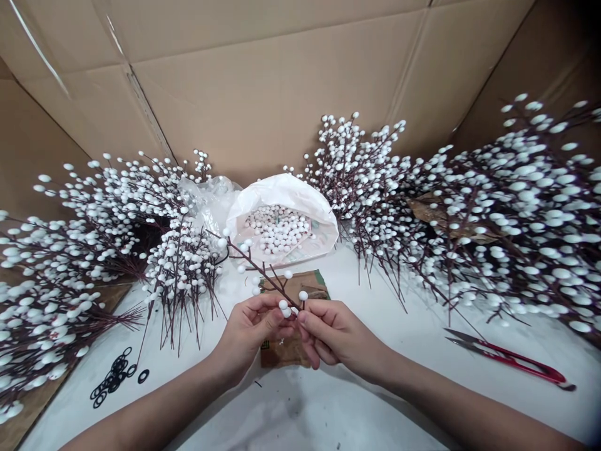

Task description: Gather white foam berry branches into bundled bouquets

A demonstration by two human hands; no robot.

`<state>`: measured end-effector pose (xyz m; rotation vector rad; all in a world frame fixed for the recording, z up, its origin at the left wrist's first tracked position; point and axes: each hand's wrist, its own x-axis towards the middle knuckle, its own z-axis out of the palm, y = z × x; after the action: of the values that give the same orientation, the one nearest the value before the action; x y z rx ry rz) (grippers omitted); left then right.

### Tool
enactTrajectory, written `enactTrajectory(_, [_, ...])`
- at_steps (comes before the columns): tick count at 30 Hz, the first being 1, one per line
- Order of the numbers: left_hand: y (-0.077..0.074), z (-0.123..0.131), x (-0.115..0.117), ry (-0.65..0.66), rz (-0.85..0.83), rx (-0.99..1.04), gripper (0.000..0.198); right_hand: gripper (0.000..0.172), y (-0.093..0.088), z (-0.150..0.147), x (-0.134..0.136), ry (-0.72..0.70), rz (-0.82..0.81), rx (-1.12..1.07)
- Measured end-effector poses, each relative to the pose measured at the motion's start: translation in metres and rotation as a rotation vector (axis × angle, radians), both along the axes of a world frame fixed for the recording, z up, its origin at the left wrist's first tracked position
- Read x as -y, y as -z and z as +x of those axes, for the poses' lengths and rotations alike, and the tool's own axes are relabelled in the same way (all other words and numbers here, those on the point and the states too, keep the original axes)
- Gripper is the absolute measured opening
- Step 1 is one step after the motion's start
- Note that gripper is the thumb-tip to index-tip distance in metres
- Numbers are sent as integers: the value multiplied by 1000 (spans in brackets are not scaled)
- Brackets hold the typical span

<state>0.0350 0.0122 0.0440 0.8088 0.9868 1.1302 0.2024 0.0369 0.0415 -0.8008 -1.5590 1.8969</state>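
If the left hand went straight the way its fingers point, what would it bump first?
Probably the right hand. The left hand points toward it across the twig, and their fingertips look very close, though depth is hard to judge.

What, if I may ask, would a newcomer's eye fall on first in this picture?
Probably the masses of white-berried stems heaped along both sides. Next might come the dark twig with white berries at the centre, held between the left hand and right hand, with an open white bag of loose berries behind it. The red-handled snips at right also stand out.
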Motion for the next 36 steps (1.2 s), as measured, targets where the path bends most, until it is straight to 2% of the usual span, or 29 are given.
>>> enactTrajectory(7, [-2, 0, 1, -18, -4, -28, 18, 37, 1, 0, 0, -5, 14, 10])
enactTrajectory(19, [3, -4, -3, -25, 62, -80, 14, 37, 0, 0, 1, -4, 8, -1])
enactTrajectory(29, [7, -7, -2, -12, 135, -163, 12, 32, -4, -1, 4, 99, 18, 27])
enactTrajectory(36, [9, -7, -2, -13, 156, -193, 14, 28, 1, -2, 4, 60, 11, 67])
